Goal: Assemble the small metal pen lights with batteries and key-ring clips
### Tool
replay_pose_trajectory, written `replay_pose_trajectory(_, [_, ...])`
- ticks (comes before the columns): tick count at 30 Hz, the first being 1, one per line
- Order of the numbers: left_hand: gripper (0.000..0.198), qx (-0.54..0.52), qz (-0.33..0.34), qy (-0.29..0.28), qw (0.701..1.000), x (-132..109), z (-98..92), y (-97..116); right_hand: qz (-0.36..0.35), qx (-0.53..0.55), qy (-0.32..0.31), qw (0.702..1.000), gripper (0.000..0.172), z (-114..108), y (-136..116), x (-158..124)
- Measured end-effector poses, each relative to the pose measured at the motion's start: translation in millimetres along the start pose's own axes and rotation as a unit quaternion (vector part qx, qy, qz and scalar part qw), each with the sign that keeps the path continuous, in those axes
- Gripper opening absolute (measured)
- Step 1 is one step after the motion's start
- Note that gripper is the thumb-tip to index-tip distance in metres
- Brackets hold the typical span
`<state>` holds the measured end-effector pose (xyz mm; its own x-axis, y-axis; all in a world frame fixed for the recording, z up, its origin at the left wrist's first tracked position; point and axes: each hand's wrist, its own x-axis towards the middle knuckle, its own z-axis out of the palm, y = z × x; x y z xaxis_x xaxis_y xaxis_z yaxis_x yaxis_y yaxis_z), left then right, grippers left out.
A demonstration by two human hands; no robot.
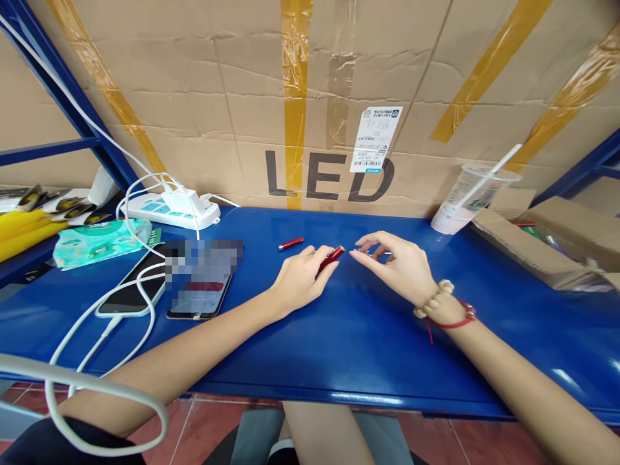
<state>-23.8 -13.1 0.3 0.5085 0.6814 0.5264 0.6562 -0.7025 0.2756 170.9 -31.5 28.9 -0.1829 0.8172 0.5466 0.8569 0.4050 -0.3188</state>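
Note:
My left hand (303,279) is closed around a shiny dark red metal tube (332,256), its silvery end pointing up and right. My right hand (400,263), a beaded bracelet and red cord at its wrist, is just right of the tube's end and apart from it. Its thumb and fingertips are drawn together in a pinch; anything between them is too small to make out. Something small and silvery shows behind those fingers. Beyond my left hand, a second short red tube (290,243) with a silver tip lies on the blue table (310,355).
Two phones (133,284) lie at left among looping white cables (62,374). Behind them are a white power strip (169,210) and a green tissue pack (101,242). A plastic cup with a straw (455,206) and an open carton (527,248) stand right. A large cardboard box (232,97) backs the table.

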Motion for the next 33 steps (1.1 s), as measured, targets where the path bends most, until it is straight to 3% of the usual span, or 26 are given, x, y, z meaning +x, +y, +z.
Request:
replay_pose_trajectory(5, [0.025, -0.018, -0.018, 0.007, 1.000, 0, -0.5, 1, 0.056, -0.129, -0.057, 0.988, 0.032, -2, 18, 2])
replay_pose_trajectory(10, [0.024, -0.029, -0.007, 0.004, 1.000, -1, 0.4, 1, 0.079, -0.167, -0.091, 0.978, 0.024, 3, 31, 0])
replay_pose_trajectory(14, [0.024, -0.031, -0.005, 0.003, 0.999, -1, -0.1, 2, 0.063, -0.137, -0.103, 0.983, 0.011, 6, 34, -1])
replay_pose_trajectory(18, [0.025, -0.032, -0.001, -0.013, 0.999, -1, -2.4, 4, 0.051, -0.089, -0.111, 0.988, 0.009, 9, 34, -2])
replay_pose_trajectory(26, [0.027, -0.028, 0.008, -0.025, 0.999, -1, -1.9, 3, 0.049, 0.061, -0.223, 0.972, 0.013, 13, 21, -1])
replay_pose_trajectory(33, [0.027, -0.032, 0.008, -0.030, 0.999, -2, -3.3, 4, 0.009, 0.054, -0.223, 0.973, 0.015, 13, 13, -4])
